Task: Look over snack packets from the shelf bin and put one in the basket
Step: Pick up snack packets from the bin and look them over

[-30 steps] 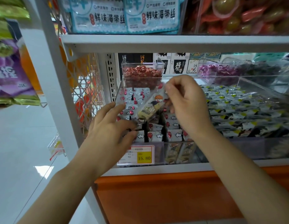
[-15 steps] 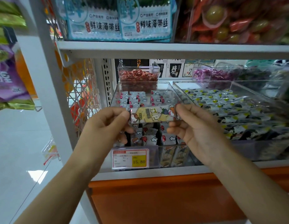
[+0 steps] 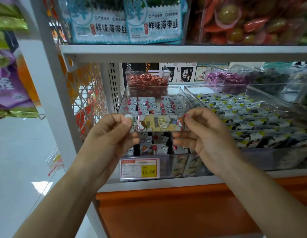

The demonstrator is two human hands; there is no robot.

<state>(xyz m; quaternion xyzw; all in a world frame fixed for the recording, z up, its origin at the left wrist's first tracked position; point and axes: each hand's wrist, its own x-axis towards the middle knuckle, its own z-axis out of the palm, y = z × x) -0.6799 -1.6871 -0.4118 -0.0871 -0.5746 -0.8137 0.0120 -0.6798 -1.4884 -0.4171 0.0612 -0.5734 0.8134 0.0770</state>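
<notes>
Grip: L hand (image 3: 113, 134) + R hand (image 3: 206, 134) pinch packet (image 3: 157, 124) ends | long axis horiz, L-R

Packet (image 3: 157, 124) ends beneath fingertips (image 3: 126, 121); price tag (image 3: 132, 169) small print illegible; seaweed bag (image 3: 154, 23) tops beyond the upper edge.

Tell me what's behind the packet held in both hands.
The clear bin of white cloud-print packets shows above and below the held packet; those directly behind it are covered.

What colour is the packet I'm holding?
The packet is pale yellow with cartoon figures, in the head view.
</notes>
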